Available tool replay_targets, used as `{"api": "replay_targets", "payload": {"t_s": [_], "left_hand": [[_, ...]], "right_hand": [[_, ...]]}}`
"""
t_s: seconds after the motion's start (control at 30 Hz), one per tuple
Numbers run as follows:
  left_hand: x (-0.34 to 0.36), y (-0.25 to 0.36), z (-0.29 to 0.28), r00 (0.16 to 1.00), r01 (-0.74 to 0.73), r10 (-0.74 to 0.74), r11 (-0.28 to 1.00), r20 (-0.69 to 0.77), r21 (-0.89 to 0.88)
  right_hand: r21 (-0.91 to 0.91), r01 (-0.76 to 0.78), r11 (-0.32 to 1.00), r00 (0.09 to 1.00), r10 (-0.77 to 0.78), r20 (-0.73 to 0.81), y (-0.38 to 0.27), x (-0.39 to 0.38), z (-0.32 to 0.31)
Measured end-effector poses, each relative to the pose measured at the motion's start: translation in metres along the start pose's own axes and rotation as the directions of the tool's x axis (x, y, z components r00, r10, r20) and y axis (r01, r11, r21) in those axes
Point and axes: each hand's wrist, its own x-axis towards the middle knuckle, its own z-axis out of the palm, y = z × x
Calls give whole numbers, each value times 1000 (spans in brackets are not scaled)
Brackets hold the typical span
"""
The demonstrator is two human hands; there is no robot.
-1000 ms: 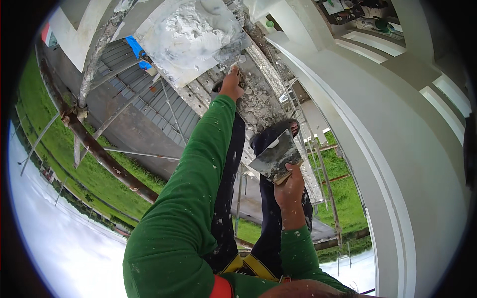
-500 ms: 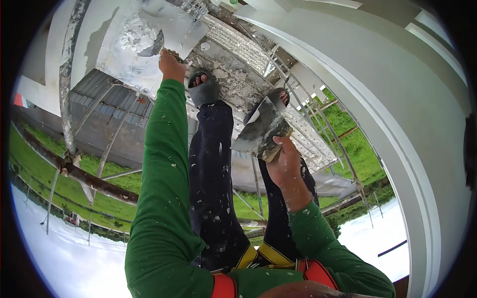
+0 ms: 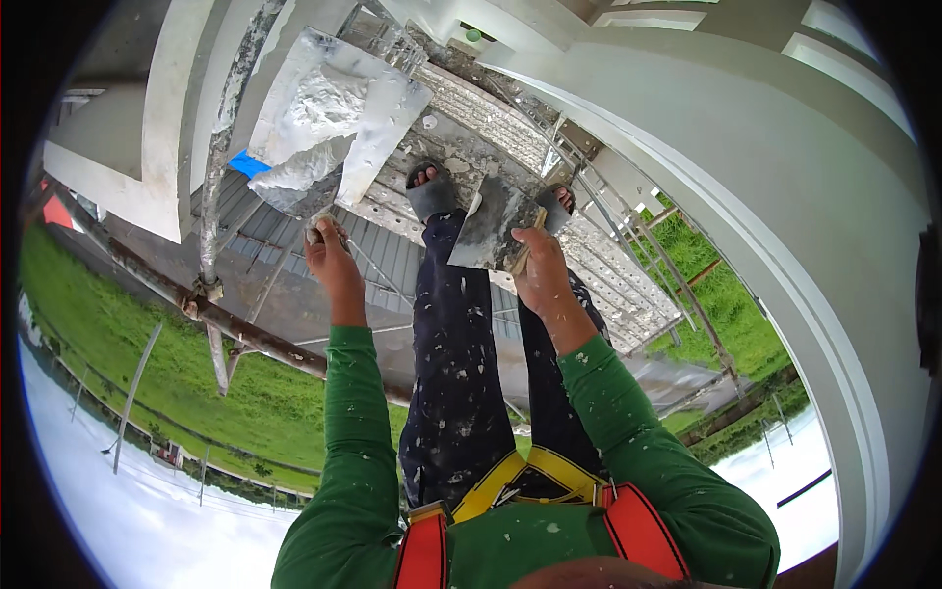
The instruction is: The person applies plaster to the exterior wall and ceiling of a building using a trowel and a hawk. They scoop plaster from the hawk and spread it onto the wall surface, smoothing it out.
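Green sleeves [image 3: 360, 422] forward, left hand [image 3: 337, 269] gripping scraper [image 3: 316, 202]

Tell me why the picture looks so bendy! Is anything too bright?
Head view: the fisheye lens probably bends the edge of the pale wall, and the corners go black; head view: the cloudy sky at lower right is nearly washed-out white; head view: the flat blade in the right hand looks fairly crisp.
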Motion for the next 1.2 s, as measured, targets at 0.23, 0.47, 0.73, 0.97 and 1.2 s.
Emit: {"api": "replay_targets", "payload": {"t_s": [0.23, 0.47, 0.73, 0.97, 1.2], "left_hand": [[-68, 123, -56, 962, -272, 272, 962, -32, 2], [-106, 193, -104, 849, -526, 524, 850, -66, -18], [-86, 238, -132, 393, -773, 896, 200, 205, 602], [-65, 263, -129, 109, -816, 936, -108, 336, 567], [-69, 316, -109, -153, -856, 850, -369, 504, 362]], "right_hand": [[-81, -10, 997, 952, 35, 304, -37, -2, 125], [-296, 954, 54, 300, -244, 922, -19, -11, 209], [-111, -343, 933, 798, 352, 489, -28, -91, 231], [-149, -558, 816, 624, 531, 574, -78, -151, 237], [-169, 110, 980, 646, 59, 761, -117, -189, 166]]}}
